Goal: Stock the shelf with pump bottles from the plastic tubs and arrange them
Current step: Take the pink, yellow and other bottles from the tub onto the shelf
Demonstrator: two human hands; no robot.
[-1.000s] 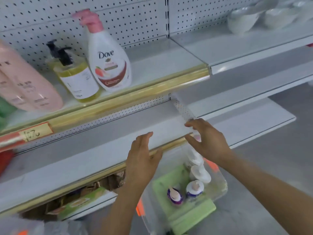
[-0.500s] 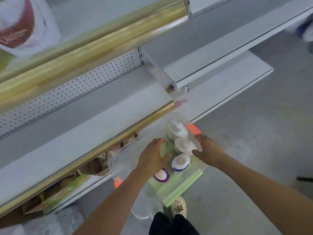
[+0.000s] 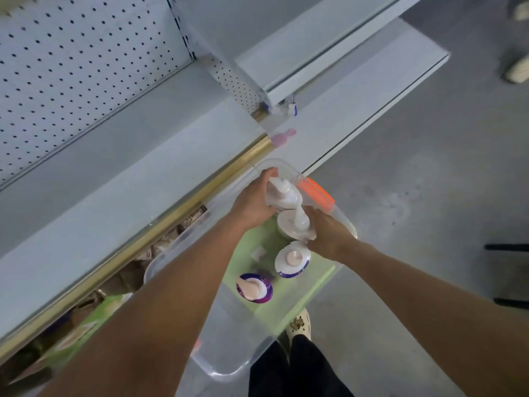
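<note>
— How much of the stocking is seen to be done?

— Little can be judged: the shelf (image 3: pixel 120 179) above the clear tub (image 3: pixel 229 365) is shown bare, and four pump bottles are seen at the tub.

— Where are the bottles relative to each hand?

— The far white bottle (image 3: pixel 282 194) is gripped by the left hand (image 3: pixel 253 200), tilted at the tub's far end. The next white bottle (image 3: pixel 293 226) is clasped from its right by the right hand (image 3: pixel 327 232). Two purple-banded bottles (image 3: pixel 292 260) are left standing nearer.
</note>
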